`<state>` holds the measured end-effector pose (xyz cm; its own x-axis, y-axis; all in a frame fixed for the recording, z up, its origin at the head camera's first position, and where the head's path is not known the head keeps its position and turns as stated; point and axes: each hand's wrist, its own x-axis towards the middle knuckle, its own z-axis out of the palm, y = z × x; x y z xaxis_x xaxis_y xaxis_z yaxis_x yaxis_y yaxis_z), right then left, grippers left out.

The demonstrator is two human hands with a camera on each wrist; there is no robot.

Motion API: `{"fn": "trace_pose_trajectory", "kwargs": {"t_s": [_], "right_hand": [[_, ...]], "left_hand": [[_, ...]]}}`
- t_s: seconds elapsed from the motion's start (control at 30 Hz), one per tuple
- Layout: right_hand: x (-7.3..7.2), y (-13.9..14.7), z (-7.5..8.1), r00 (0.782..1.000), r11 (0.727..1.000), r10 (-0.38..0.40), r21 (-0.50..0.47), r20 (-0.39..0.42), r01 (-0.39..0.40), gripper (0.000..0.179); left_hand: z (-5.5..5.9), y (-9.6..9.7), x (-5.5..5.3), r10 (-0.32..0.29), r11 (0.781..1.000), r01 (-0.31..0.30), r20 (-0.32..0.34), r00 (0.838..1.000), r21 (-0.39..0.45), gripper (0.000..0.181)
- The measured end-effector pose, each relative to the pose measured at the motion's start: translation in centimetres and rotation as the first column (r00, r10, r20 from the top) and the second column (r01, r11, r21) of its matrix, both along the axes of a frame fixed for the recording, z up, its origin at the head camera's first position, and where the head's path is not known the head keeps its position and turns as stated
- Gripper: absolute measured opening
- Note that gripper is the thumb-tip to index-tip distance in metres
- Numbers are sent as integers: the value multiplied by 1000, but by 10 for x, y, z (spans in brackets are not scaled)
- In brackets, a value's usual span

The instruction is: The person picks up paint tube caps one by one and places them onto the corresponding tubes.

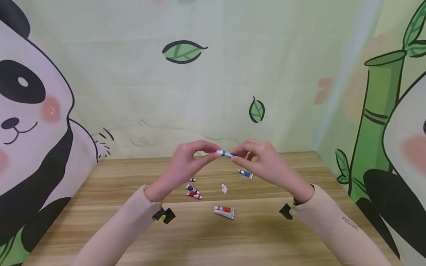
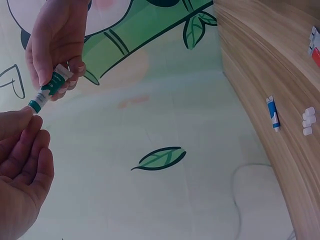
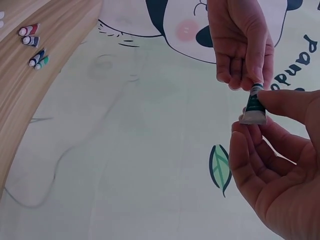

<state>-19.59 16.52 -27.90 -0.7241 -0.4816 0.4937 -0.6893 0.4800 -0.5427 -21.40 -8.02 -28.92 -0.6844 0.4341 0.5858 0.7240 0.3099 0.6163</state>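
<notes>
- Small green-and-white tube (image 1: 227,154), pinched near both ends between my hands (image 1: 187,159).
- It lies crosswise before me: narrow end toward 9 o'clock, flattened pale end toward 3.

The head view looked forward and down from above the bench (image 1: 256,240), set back far enough to include the left hand (image 1: 186,162), right hand (image 1: 266,162) and painted wall (image 1: 216,88). The left wrist view faced the wall from close to its hand, rolled sideways, the bench along the right edge. The right wrist view, similarly near, was rolled the opposite way, the bench at upper left. All three shared both hands and the held tube (image 1: 227,153).
</notes>
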Motion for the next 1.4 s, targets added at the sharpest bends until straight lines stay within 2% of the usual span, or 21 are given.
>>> {"fn": "trace_pose_trajectory", "kwargs": {"t_s": [0.2, 0.47, 0.7, 0.87, 1.03, 1.23, 1.4], "right_hand": [[-1, 0, -1, 999, 1000, 6, -4, 41, -6, 10], [-1, -1, -1, 984, 999, 37, -34, 176, -32, 16], [1, -1, -3, 962, 994, 83, -84, 258, -63, 18], [2, -2, -4, 962, 993, 90, -98, 256, -67, 16], [2, -3, -6, 967, 994, 88, -90, 240, -68, 15], [3, -4, -8, 982, 997, 69, -58, 173, -60, 13], [3, -5, -8, 988, 997, 71, -51, 134, -64, 12]], "left_hand": [[-2, 0, 0, -17, 1000, 18, -23, 1000, 12, 17], [-3, -2, -2, -29, 999, 31, -73, 997, 28, 17], [-1, -6, -1, -25, 1000, 26, -28, 999, 13, 21], [2, -11, 0, -12, 1000, 11, 3, 1000, 3, 26], [5, -15, 1, -2, 999, 4, 81, 997, -33, 22], [4, -15, 3, 2, 995, 15, 179, 984, -94, 23], [3, -14, 5, -1, 997, 16, 184, 983, -80, 19]]}}
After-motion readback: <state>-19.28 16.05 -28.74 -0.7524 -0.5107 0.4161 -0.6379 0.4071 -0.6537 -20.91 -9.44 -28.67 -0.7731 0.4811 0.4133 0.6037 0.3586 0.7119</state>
